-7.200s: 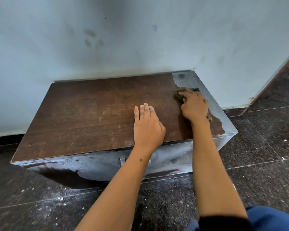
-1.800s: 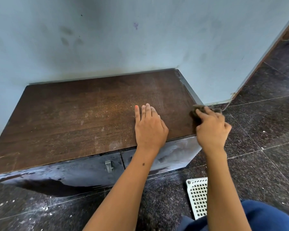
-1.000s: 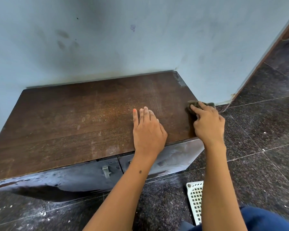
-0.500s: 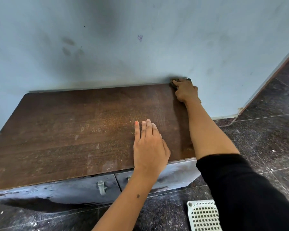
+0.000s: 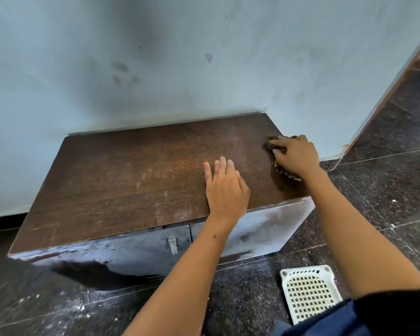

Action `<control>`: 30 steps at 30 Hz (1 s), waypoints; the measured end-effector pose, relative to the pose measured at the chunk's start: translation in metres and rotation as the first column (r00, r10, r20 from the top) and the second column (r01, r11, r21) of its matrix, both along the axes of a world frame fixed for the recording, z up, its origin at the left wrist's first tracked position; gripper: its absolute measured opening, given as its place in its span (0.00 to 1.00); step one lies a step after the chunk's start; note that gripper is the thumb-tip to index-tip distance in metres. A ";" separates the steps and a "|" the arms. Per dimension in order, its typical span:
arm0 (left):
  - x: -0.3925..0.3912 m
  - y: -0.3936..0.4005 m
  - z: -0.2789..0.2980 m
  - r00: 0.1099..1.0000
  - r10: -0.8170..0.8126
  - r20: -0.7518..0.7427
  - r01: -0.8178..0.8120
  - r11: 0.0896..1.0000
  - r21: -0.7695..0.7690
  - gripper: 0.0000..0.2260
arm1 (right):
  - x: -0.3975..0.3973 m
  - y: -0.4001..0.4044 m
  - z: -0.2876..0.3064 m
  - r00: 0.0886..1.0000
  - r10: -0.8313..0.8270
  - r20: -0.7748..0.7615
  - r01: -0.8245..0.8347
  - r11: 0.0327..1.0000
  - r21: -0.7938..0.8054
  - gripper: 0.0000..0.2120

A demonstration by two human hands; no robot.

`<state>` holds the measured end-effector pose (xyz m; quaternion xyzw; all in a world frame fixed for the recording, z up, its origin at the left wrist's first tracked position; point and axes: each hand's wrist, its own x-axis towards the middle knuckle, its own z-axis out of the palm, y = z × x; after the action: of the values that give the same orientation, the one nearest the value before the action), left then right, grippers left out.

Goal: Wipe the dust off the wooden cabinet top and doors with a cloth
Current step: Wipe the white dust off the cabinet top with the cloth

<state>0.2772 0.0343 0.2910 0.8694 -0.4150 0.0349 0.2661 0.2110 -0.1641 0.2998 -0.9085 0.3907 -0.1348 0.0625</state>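
The right hand (image 5: pixel 295 157) has its fingers curled over the cloth (image 5: pixel 272 147), pressing it on the top (image 5: pixel 131 175) at its right edge, while the left hand (image 5: pixel 224 187) lies flat, fingers straight, mid-top. Top-wiping is the step in hand — dust shows at centre and left, so the next stroke likely calls for a leftward sweep, and the doors (image 5: pixel 136 251) look untouched.

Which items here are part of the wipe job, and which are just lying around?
In the job:
- cabinet top
- cabinet doors
- cloth, under the right hand
- left hand, flat on the top

Lying about:
- white plastic basket on the floor
- door handle, untouched
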 end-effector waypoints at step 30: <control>0.085 0.244 0.023 0.911 0.340 -0.235 -0.303 0.936 0.179 0.23 | 0.114 0.293 -0.017 0.960 0.280 0.010 -0.279 0.956 0.086 0.31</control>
<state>0.3623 0.2780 0.3144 0.9390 -0.2285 -0.0662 0.2482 0.3249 0.1288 0.2823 -0.9511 0.2640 -0.1065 0.1198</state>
